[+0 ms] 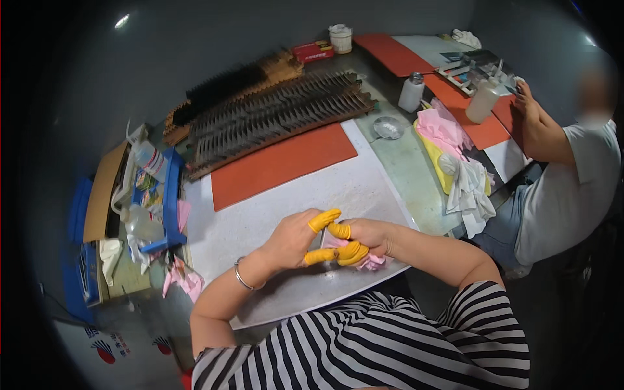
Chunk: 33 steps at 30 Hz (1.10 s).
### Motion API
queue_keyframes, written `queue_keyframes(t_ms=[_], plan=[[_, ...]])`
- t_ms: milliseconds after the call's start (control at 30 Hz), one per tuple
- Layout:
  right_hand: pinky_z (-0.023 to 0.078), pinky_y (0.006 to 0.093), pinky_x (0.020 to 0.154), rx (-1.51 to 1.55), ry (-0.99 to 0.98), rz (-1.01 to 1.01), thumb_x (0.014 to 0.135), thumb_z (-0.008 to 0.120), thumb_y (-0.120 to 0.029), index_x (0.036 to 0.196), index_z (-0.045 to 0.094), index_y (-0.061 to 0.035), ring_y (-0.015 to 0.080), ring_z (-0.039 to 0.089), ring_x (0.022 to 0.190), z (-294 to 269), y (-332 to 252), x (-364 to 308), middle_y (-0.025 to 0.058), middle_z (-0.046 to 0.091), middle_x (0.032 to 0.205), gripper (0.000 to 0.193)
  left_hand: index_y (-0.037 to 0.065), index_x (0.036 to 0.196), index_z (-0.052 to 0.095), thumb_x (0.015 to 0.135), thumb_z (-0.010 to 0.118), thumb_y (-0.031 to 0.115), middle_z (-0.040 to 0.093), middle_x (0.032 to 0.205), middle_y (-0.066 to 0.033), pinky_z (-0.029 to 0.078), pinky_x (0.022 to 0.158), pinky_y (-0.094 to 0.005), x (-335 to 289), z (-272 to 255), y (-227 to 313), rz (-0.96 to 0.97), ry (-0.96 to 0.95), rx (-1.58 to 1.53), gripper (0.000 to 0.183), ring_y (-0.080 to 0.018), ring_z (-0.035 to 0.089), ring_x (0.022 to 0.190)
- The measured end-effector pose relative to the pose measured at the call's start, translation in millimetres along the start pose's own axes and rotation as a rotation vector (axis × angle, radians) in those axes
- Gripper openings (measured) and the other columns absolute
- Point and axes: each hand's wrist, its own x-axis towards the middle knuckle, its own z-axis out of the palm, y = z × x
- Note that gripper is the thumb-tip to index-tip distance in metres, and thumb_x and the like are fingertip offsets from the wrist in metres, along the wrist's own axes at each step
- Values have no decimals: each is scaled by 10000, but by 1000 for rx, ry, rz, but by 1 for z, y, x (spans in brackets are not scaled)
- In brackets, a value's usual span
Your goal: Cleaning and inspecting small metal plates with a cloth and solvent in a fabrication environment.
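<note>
My left hand (294,237) and my right hand (368,237) meet over the near part of a white sheet (312,185) on the table. Yellow finger cots cover several fingertips on both. A pink cloth (374,262) is bunched in my right hand, its edge poking out below the fingers. The left thumb and fingers are bent toward the right hand, pinching at something between the two that is mostly hidden; I cannot make out what it is. Beyond them, an orange-red mat (283,166) lies on the sheet.
Behind the mat stand slotted racks (279,110) of thin dark pieces. A blue crate (170,201) with bottles is at left. To the right are a metal dish (389,128), a white bottle (411,92) and cloths (444,130). A co-worker (562,175) sits at far right.
</note>
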Motion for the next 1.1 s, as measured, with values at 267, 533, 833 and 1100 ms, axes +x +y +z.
queue_keyframes(t_ms=[267,533,833,1100], plan=[[412,366,440,-1753,961,-846,854,531,-313,831,496,0,260,508,470,-1,11,-2,119,520,589,316,-29,1120,484,932,388,325,577,686,-138,445,518,-295,12,56,-4,-482,425,-391,412,-210,555,566],[418,282,452,-868,542,-551,868,535,-160,930,531,-1,139,552,531,5,-1,-17,52,540,613,171,13,1048,533,928,258,477,598,746,-84,411,513,-225,5,30,-16,-1000,-63,-1258,553,-126,522,576],[395,213,471,-468,783,-802,898,490,-132,910,528,-36,83,494,519,-117,-72,-14,22,514,635,104,-41,1157,473,809,606,134,481,1133,-149,424,795,-287,-157,-50,-149,-1075,640,519,411,-222,512,982],[402,221,491,-352,775,-852,903,476,-137,914,514,-29,102,498,539,-136,-73,35,36,513,650,115,-81,1142,475,833,580,136,557,1048,-136,416,795,-246,-134,-41,-139,-1306,788,32,393,-166,527,926]])
